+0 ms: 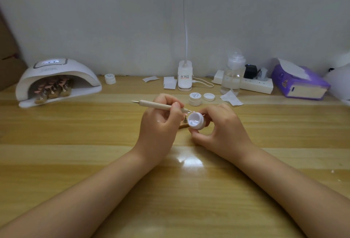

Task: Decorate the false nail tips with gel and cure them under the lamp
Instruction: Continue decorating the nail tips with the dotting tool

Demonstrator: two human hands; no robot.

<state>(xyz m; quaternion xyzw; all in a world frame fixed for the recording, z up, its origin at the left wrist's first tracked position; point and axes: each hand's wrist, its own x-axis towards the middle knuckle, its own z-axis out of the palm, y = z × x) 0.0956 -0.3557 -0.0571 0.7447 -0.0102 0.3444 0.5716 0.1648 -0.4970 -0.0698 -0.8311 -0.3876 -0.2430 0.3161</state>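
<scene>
Both forearms rest on wooden table (75, 143). Left hand (161, 124) pinches wooden dotting tool (157, 104) like a pen, tip at rim of open gel pot (196, 121). Right hand (225, 129) holds the pot, thumb and fingers curled round it, mouth tilted toward camera, pale gel inside. Small nail stand (184, 122) between the hands, mostly hidden, tip on it hard to make out. Just behind: closed gel jar (195, 99) and loose white lid (209, 97). Far left, curing lamp (56, 82), display lit, stands with pink nail tips (55, 87) inside. Back edge: another small jar (110, 79), desk lamp base (185, 78), pump bottle (233, 73), power strip (251, 85), purple tissue pack (301, 82)
</scene>
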